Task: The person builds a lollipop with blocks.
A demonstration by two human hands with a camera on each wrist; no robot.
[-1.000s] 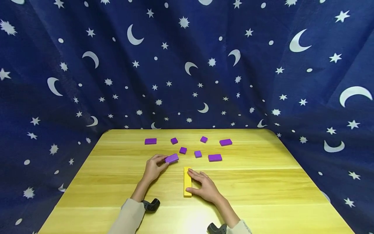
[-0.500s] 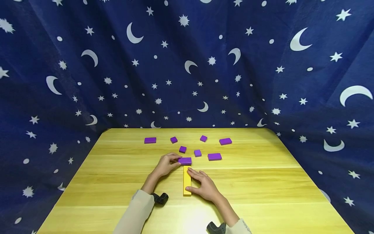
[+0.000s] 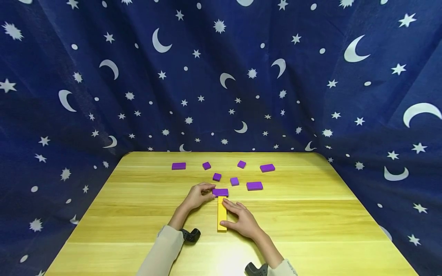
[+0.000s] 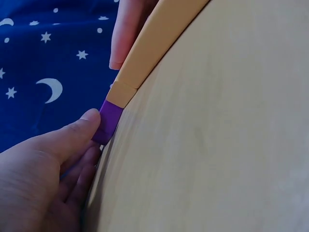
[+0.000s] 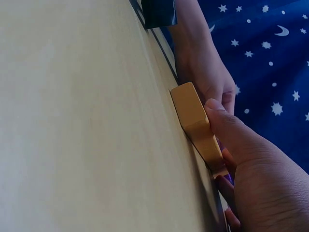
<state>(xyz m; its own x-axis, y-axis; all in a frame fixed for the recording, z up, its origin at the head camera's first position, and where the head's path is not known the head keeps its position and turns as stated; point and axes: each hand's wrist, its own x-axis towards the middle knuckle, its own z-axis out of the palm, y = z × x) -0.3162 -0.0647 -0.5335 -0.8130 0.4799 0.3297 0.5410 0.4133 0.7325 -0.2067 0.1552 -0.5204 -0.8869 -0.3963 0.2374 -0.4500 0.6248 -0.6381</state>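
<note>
at left hand (image 3: 197, 197), purple block (image 3: 221, 192) (partly hidden)

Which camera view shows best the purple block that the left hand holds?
The head view: most of the purple block shows there, with the left hand at one end. The left wrist view gives one part close up, touching a yellow piece; the right wrist view gives just traces of purple.

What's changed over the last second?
The left hand, gripping a purple block throughout, moved it rightward and slightly toward the person, turning it crosswise against the far end of the yellow row. Nothing was let go. The right hand stayed on the yellow row; the other purple blocks stayed put.
</note>
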